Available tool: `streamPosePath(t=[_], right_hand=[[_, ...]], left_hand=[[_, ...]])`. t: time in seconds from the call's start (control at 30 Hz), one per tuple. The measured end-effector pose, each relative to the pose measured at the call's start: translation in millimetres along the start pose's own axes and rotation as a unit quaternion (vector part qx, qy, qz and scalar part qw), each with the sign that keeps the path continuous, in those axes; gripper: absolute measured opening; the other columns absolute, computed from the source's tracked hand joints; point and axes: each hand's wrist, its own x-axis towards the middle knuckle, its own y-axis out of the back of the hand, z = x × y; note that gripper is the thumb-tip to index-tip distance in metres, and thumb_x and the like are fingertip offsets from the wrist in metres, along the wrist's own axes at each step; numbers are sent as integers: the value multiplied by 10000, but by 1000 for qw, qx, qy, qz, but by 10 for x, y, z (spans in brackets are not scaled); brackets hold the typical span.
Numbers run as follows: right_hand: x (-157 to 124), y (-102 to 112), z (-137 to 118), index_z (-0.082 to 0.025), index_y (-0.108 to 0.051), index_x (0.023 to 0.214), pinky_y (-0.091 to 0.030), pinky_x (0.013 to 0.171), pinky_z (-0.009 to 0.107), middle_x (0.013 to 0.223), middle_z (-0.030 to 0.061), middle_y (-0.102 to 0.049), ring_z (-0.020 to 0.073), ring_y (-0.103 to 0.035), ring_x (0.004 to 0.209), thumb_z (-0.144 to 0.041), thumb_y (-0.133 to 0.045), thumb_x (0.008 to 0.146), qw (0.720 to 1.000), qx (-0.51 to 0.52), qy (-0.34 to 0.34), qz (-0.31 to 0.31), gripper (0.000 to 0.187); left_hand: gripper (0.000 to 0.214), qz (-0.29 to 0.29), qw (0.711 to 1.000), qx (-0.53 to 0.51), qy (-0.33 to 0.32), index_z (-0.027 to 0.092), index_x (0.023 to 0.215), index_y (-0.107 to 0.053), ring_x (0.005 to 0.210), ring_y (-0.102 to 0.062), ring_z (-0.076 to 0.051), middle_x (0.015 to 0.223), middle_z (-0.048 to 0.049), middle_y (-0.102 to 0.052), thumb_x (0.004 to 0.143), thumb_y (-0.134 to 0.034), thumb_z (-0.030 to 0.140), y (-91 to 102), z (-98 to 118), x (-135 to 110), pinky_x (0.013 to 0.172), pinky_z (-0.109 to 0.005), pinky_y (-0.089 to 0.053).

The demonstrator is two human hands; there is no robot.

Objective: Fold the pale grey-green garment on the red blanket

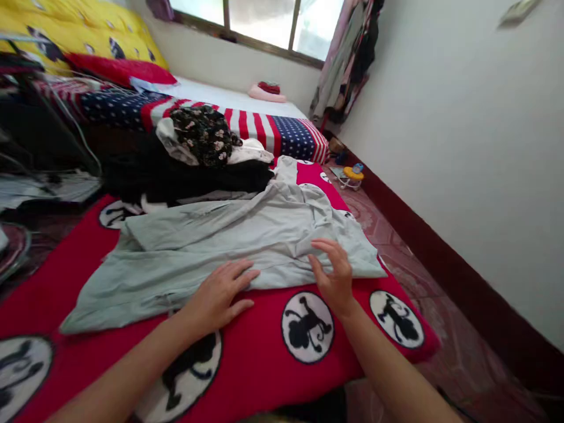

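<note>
A pale grey-green garment (247, 232), its kind not clear from the folds, lies spread and wrinkled across a red blanket (259, 346) printed with monkeys in white circles. At the garment's near edge rests my left hand (222, 294), fingers stretched out and thumb apart over the blanket. Farther right, my right hand (332, 273) is over the cloth with its fingers curved and a gap between thumb and forefinger. No cloth shows gripped in either hand.
Beyond the garment sits a heap of dark clothes (176, 176) with a black floral piece (202, 135) on top. A bed (255, 126) with a stars-and-stripes cover stands behind. To the right are a small yellow stool (353, 174) and a white wall (462, 147).
</note>
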Motion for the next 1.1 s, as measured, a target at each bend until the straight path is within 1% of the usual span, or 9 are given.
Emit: streamPosePath(t=[0.1, 0.23, 0.4, 0.53, 0.63, 0.73, 0.87, 1.0, 1.1], right_hand=[[-180, 447, 532, -172, -567, 1174, -446, 949, 454, 1123, 131, -646, 260, -595, 1054, -428, -539, 888, 978, -118, -162, 52, 385], [-466, 820, 983, -142, -580, 1190, -492, 845, 449, 1047, 153, -683, 304, -644, 969, -471, -590, 797, 920, -161, -342, -101, 513], [-567, 951, 1120, -195, -649, 1003, -499, 812, 377, 953, 77, -719, 264, -671, 904, -269, -637, 689, 899, -174, -357, -184, 323], [-256, 805, 1111, -190, -635, 1012, -495, 782, 326, 960, 65, -717, 215, -669, 858, -221, -628, 685, 918, -137, -334, -167, 329], [30, 512, 1102, -171, -626, 1028, -482, 751, 284, 933, 69, -714, 178, -658, 811, -313, -635, 749, 932, -70, -316, -161, 313], [263, 223, 1108, -177, -649, 877, -432, 662, 259, 787, 31, -688, 170, -615, 714, -328, -731, 673, 930, -84, -302, -192, 267], [544, 65, 1128, -184, -596, 662, -363, 614, 239, 630, -21, -591, 148, -542, 650, -295, -704, 690, 939, -86, -278, -181, 158], [692, -54, 1143, -196, -622, 808, -390, 677, 235, 758, -14, -631, 148, -558, 731, -357, -549, 843, 973, -52, -213, -75, 180], [626, -257, 1181, -208, -638, 834, -405, 718, 266, 821, 14, -667, 178, -582, 778, -323, -580, 833, 970, -103, -210, -66, 128]], left_hand=[[455, 18, 1000, 2, -5, 283, 1337, -543, 1353, -422, -263, 1485, -79, -447, 886, -550, 341, -65, -41, -28, 1129, -523, -322], [367, 19, 1000, 4, 2, 312, 1221, -645, 1313, -469, -286, 1437, -66, -508, 873, -563, 394, -29, -27, -1, 1095, -521, -367], [270, -24, 998, 9, 58, 279, 910, -762, 1092, -623, -283, 1205, -67, -668, 889, -530, 416, 197, 119, 245, 942, -463, -497], [283, 29, 997, -9, 72, 212, 1016, -726, 1029, -633, -269, 1144, -96, -667, 906, -512, 361, 201, 199, 618, 917, -434, -504], [375, 97, 992, -48, 66, 167, 1222, -622, 1130, -577, -274, 1237, -125, -609, 868, -566, 278, 19, 165, 906, 985, -426, -465], [397, 127, 986, -91, 56, 146, 1234, -596, 1142, -560, -265, 1229, -126, -607, 846, -583, 228, -207, 83, 1089, 1011, -416, -443], [377, 172, 980, -89, 49, 172, 1220, -592, 1095, -560, -271, 1168, -101, -636, 852, -587, 254, -381, -5, 1145, 975, -434, -446], [304, 203, 972, -85, 83, 175, 1161, -621, 901, -590, -245, 918, -64, -650, 868, -549, 219, -400, -35, 1147, 843, -391, -483], [271, 219, 969, -71, 95, 171, 1126, -637, 840, -590, -238, 862, -58, -627, 878, -533, 202, -379, -26, 1146, 788, -377, -488]])
